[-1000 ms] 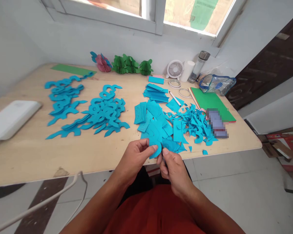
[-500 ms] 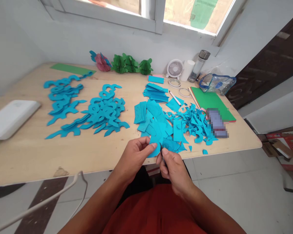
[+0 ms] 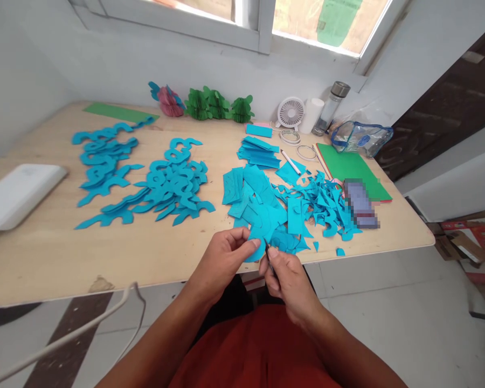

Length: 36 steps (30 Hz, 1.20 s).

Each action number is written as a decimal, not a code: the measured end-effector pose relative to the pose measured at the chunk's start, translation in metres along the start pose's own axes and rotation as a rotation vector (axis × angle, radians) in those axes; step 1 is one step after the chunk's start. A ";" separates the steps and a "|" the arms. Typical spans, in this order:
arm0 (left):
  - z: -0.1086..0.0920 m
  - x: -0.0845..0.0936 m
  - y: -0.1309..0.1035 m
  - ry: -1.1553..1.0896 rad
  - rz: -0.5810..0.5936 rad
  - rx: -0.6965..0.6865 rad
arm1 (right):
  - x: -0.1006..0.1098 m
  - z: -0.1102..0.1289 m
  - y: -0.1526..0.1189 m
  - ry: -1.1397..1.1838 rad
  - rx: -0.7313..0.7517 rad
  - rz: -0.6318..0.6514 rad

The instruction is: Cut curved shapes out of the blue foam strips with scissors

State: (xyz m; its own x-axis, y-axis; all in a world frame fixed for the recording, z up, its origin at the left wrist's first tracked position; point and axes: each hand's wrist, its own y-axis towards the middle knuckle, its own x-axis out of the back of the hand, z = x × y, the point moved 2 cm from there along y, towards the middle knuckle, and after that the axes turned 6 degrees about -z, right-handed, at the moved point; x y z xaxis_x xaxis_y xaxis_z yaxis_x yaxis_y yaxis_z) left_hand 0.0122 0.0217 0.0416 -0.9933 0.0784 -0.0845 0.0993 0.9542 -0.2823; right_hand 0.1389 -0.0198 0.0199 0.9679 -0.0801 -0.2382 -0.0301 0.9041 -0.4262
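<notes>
Near the table's front edge, my left hand [image 3: 231, 254] pinches a blue piece of paper [image 3: 256, 252] with a rounded lower edge. My right hand [image 3: 283, 270] is closed around a small dark pair of scissors [image 3: 268, 249]; its blades meet the right side of that paper, and its handles are mostly hidden by my fingers. Just beyond both hands lies a loose heap of blue paper pieces [image 3: 262, 207]. To its right spreads a pile of small blue offcuts [image 3: 325, 202].
Wavy blue cut-outs [image 3: 173, 183] cover the left middle. A white device [image 3: 24, 191] lies far left, a cable [image 3: 81, 328] in front. Behind stand green paper honeycombs [image 3: 202, 105], a fan [image 3: 291, 113] and a bottle [image 3: 331, 108]. Green sheets [image 3: 359, 167] lie right.
The scissor blades show less above my right fingers and sit slightly lower at the paper. Both hands stay in nearly the same place.
</notes>
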 end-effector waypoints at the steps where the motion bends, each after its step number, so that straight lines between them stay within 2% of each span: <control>1: 0.000 0.000 0.000 0.004 0.003 0.001 | 0.000 0.000 0.000 -0.004 0.004 0.004; 11: 0.005 0.001 0.000 -0.020 -0.002 0.013 | 0.005 -0.004 0.002 -0.037 0.015 0.020; 21: 0.002 0.001 0.001 -0.022 0.015 -0.011 | 0.006 -0.002 0.002 -0.074 0.016 0.038; 36: 0.008 0.003 0.000 -0.065 0.010 0.030 | 0.007 0.001 0.002 -0.128 0.059 0.059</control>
State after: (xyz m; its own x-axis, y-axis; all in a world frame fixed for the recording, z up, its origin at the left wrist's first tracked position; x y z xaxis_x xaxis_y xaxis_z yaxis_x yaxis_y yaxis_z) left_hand 0.0092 0.0199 0.0338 -0.9865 0.0679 -0.1489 0.1117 0.9443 -0.3096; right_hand 0.1460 -0.0177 0.0180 0.9889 0.0243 -0.1468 -0.0765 0.9291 -0.3617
